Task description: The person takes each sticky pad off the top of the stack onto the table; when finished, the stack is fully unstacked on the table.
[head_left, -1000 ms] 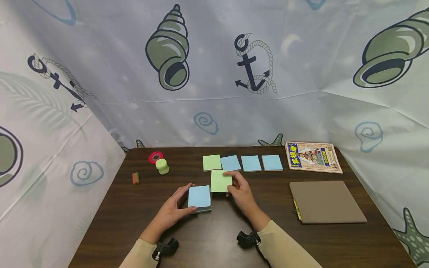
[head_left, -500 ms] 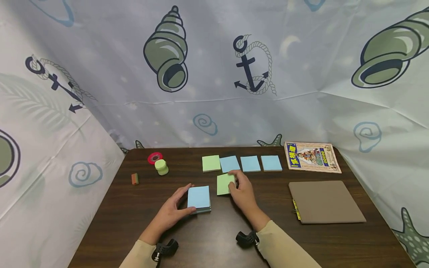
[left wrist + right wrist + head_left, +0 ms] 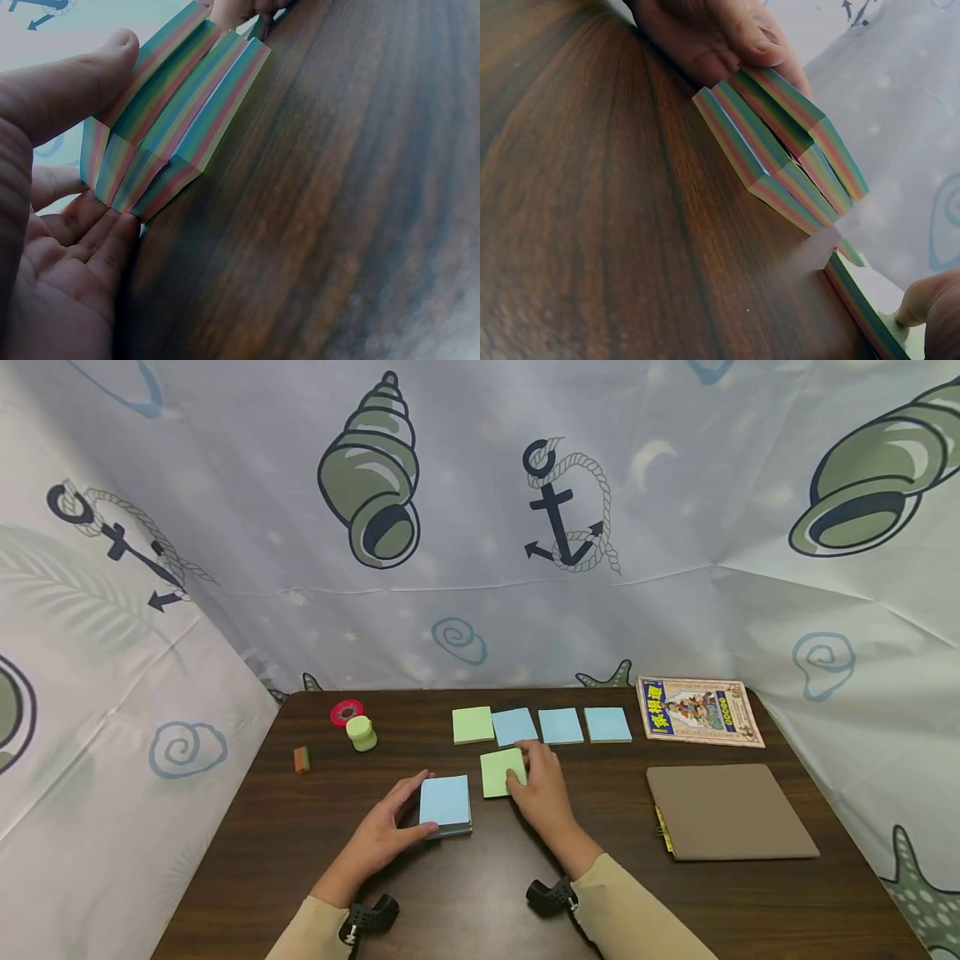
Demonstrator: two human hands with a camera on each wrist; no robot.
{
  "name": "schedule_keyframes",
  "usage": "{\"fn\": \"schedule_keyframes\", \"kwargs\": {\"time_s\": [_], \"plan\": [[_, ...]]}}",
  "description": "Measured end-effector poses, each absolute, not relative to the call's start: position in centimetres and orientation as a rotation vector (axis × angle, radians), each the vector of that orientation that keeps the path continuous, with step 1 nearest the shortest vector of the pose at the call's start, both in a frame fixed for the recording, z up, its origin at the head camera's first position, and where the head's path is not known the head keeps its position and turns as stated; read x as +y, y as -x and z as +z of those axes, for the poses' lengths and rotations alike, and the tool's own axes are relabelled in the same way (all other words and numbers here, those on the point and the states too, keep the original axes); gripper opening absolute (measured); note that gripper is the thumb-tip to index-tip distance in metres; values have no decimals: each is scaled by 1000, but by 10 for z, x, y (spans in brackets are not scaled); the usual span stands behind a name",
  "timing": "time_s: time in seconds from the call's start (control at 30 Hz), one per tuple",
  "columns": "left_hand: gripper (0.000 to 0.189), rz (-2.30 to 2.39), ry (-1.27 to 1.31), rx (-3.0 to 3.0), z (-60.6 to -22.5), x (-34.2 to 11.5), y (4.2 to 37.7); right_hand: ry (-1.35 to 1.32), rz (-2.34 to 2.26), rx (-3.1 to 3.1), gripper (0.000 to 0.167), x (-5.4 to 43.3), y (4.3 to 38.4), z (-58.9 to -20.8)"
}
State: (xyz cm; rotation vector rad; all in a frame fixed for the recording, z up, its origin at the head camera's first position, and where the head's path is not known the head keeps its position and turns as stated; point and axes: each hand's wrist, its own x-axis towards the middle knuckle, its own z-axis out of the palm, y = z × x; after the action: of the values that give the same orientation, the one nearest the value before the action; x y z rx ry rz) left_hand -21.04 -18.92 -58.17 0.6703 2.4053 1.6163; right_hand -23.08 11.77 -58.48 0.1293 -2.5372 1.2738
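My left hand [image 3: 378, 837] grips the left side of a stack of sticky note pads [image 3: 445, 802], blue on top, with the thumb at the near side. Rainbow-striped edges show on the several stacked pads [image 3: 176, 105] in the left wrist view, and the layers sit slightly uneven. Just right of the stack, my right hand [image 3: 547, 797] pinches a green sticky note pad [image 3: 498, 773] by its right side, thumb on top. This pad lies low by the table, apart from the stack. In the right wrist view only a corner of the green pad [image 3: 855, 292] shows.
Behind the hands lie a green pad [image 3: 472, 725] and three blue pads [image 3: 561, 726] in a row. A booklet [image 3: 701, 712] and a brown folder [image 3: 733, 812] are at right. At left are a red ring [image 3: 347, 712], a light-green jar [image 3: 362, 733] and a small orange-green block [image 3: 302, 760].
My right hand has brought the green pad from beside the stack's top edge to the right and down, then slightly back left. My left hand stays on the stack.
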Motion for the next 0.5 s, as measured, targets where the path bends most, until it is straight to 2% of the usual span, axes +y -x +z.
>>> {"fn": "schedule_keyframes", "kwargs": {"time_s": [0.5], "plan": [[93, 1579, -665, 2484, -591, -186, 203, -150, 1194, -2571, 48, 120, 227, -597]]}}
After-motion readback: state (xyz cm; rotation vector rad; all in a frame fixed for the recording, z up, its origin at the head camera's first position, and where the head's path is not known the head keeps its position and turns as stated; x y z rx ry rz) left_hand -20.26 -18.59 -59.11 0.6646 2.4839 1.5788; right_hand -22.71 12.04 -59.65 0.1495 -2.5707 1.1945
